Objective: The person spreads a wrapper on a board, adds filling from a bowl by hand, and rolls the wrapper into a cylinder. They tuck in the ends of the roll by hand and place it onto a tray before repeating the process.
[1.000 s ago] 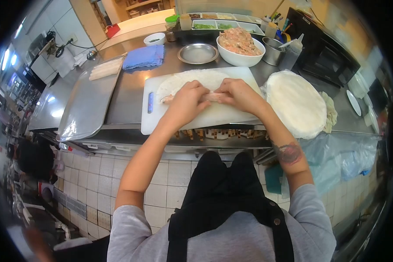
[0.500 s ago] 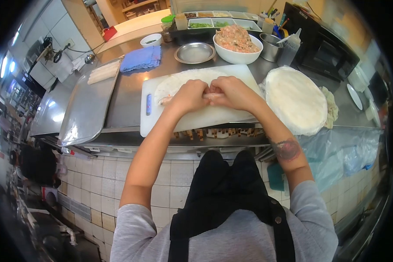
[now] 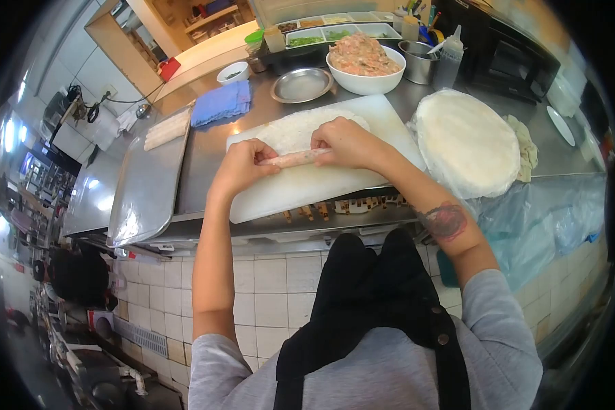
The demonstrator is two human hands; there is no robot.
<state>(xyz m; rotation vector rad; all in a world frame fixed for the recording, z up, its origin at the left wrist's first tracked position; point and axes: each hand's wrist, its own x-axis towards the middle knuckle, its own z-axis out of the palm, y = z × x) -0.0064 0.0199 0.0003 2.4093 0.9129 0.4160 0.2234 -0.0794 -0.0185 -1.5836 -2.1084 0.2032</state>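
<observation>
Pinching a pale roll [image 3: 295, 158] at both ends, the person's L hand [image 3: 242, 164] and R hand [image 3: 348, 143] are over a white cutting board [image 3: 273, 198], thumbs and fingers closed on it, bare middle showing btwn them. Roll's along the near side of a thin whitish sheet [image 3: 290, 132]; can't tell from here if it's lifted or touching the board. Board's on the steel counter [image 3: 201, 157], tilted a bit w.r.t. the edge. Off to the L: metal tray [image 3: 143, 195] w/ a few finished-looking rolls [image 3: 167, 130] at its far end, folded blue cloth [image 3: 220, 104] just beside. Behind the board: round metal plate [image 3: 302, 86], then a white bowl [image 3: 365, 83] heaped w/ pinkish filling [image 3: 362, 56]. To the R, near the board: stack of round whitish sheets [image 3: 468, 143] under clear plastic, greenish cloth [image 3: 524, 147] next to it.
</observation>
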